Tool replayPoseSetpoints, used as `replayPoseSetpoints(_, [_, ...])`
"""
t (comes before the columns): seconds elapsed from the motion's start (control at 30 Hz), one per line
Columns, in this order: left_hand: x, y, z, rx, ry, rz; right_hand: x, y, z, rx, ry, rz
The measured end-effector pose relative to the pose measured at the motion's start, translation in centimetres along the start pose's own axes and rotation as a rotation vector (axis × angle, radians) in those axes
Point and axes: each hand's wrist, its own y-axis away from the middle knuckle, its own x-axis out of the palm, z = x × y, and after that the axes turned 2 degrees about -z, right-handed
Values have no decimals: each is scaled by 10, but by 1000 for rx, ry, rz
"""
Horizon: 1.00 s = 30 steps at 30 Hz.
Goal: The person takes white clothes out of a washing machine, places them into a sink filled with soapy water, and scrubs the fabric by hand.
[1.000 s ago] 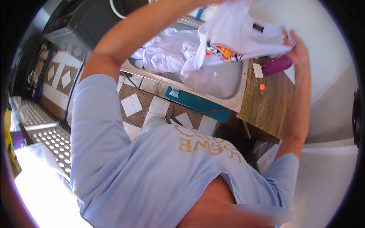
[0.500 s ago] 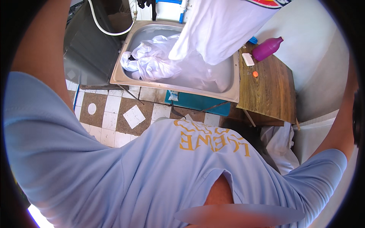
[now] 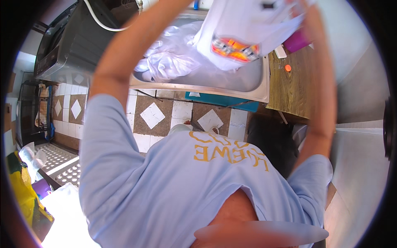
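Observation:
A white garment (image 3: 231,31) with a red, orange and black print hangs above the metal sink basin (image 3: 215,89), its lower end near the water. At its upper right edge is my right hand (image 3: 305,5), blurred and partly cut off by the frame, with the cloth gathered in its fingers. My left forearm reaches up past the top edge, so the left hand is out of sight. Bunched white laundry (image 3: 169,66) lies in cloudy water in the left part of the basin.
Right of the basin, a wooden table (image 3: 289,91) holds a purple bottle (image 3: 297,40), a white block (image 3: 280,51) and an orange cap (image 3: 288,67). A dark grey washing machine (image 3: 78,45) stands at the left. Below the basin is a teal container (image 3: 223,100).
Both arms have come inward from the sides. The garment has turned and shifted, bringing its print lower over the basin. The view has swung left, showing more of the washing machine and floor.

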Motion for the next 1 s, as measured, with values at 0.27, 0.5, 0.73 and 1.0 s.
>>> replayPoseSetpoints(0.27, [-1, 287, 201, -449, -1040, 57, 125, 117, -260, -347, 841, -170])
replayPoseSetpoints(0.5, [14, 299, 209, -672, -1113, 369, 185, 114, -288, 321, 898, -46])
replayPoseSetpoints(0.73, [13, 345, 277, -288, -1139, 161, 201, 111, -331, 135, 886, -204])
replayPoseSetpoints(1.0, [21, 263, 247, -751, -628, -242, 215, 71, -291, 648, -750, -586])
